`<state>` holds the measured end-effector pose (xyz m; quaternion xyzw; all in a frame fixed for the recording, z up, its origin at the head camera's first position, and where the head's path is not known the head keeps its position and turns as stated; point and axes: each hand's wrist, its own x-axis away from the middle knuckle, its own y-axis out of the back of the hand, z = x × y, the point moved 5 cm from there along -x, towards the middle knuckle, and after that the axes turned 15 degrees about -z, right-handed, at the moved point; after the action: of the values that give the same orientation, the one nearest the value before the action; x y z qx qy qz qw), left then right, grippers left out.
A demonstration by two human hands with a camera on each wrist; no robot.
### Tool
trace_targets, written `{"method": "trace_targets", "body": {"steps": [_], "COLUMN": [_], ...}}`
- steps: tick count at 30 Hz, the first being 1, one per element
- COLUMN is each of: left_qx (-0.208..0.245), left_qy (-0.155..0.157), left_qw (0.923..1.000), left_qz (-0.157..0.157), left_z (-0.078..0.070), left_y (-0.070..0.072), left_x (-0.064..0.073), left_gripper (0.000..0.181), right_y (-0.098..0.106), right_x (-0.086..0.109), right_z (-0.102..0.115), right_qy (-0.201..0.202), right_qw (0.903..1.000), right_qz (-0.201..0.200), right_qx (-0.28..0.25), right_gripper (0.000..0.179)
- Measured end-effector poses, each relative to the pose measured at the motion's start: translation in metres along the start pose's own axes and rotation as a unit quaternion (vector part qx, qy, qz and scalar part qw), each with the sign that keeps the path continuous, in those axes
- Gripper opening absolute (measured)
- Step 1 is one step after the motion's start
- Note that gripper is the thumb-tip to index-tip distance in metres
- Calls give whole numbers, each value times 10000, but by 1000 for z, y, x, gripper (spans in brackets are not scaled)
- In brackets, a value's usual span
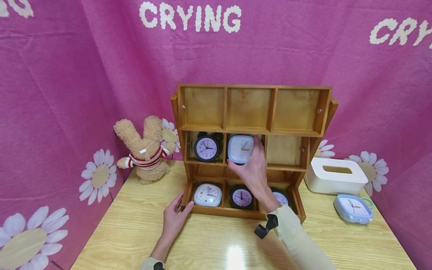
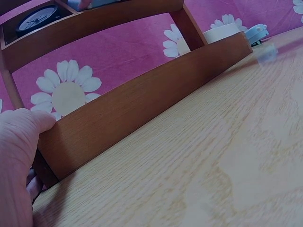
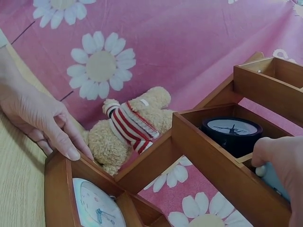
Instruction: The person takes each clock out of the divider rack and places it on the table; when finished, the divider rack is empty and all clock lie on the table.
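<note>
My right hand (image 1: 252, 170) grips a light blue square alarm clock (image 1: 239, 149) by its sides, thumb low and fingers at the right edge, at the middle compartment of the wooden shelf's (image 1: 248, 213) middle tier. In the right wrist view, that hand (image 3: 284, 163) covers most of the clock. A round black alarm clock (image 1: 206, 148) stands in the compartment to its left. My left hand (image 1: 173, 217) holds the shelf's lower left front corner; in the left wrist view its thumb (image 2: 42, 120) lies over the front board, with fingers partly hidden behind the side.
The bottom tier holds a white-faced clock (image 1: 207, 195), a black clock (image 1: 241, 197) and another round clock (image 1: 281, 197) partly behind my right forearm. A plush rabbit (image 1: 148, 150) sits left. A white tissue box (image 1: 335, 176) and a blue clock (image 1: 353, 209) stand right.
</note>
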<state>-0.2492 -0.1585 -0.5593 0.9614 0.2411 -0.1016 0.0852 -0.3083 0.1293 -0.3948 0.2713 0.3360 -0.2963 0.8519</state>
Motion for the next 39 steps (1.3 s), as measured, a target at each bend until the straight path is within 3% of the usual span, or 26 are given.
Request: {"method": "trace_targets", "body": {"steps": [3, 14, 28, 39], "left_qx": [62, 137, 28, -12], "left_qy": [-25, -37, -50, -38], "left_qw": [10000, 9999, 9999, 9999], "left_qz": [24, 68, 97, 96], "left_z": [9, 7, 9, 9], "left_y": [-1, -1, 0, 0], "left_x": [-3, -3, -3, -3], "left_gripper": [57, 58, 58, 58], "right_y": [2, 14, 49, 82], "right_x": [0, 3, 21, 40], "right_z": [0, 9, 12, 2], "right_qy": [23, 288, 421, 329], "right_qw": [10000, 9992, 9977, 9972], "right_qz": [-37, -236, -501, -605], "right_qx": [-20, -112, -176, -284], "right_gripper": [115, 113, 119, 118]}}
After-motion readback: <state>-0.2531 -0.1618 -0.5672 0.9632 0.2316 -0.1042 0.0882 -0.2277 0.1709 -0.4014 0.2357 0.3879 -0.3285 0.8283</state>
